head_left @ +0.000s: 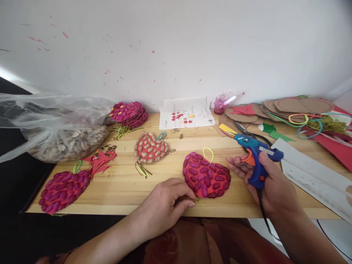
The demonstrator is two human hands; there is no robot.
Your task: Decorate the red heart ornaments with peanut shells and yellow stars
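My right hand (275, 183) is wrapped around a blue hot glue gun (260, 157) with an orange trigger. Its nozzle points up and to the left, and a black cord hangs from the grip. A heart ornament (206, 175) lies flat before me, covered in magenta shells on red, with a yellow loop at its top. At its lower tip my left hand (173, 200) is closed, thumb and fingers pinching a bit of olive-green yarn (197, 200), mostly hidden by the fingers. Right-hand fingertips come close to the heart's right edge.
Left lie another magenta heart (64, 190), red scraps (102, 161), a bag of shells (68, 143) and stacked ornaments (129, 113). A plain-shelled heart (151, 148) is centre. Behind are paper with stars (187, 113) and a cup (220, 104); right, scissors (251, 135), cardboard (302, 105) and a white board (316, 174).
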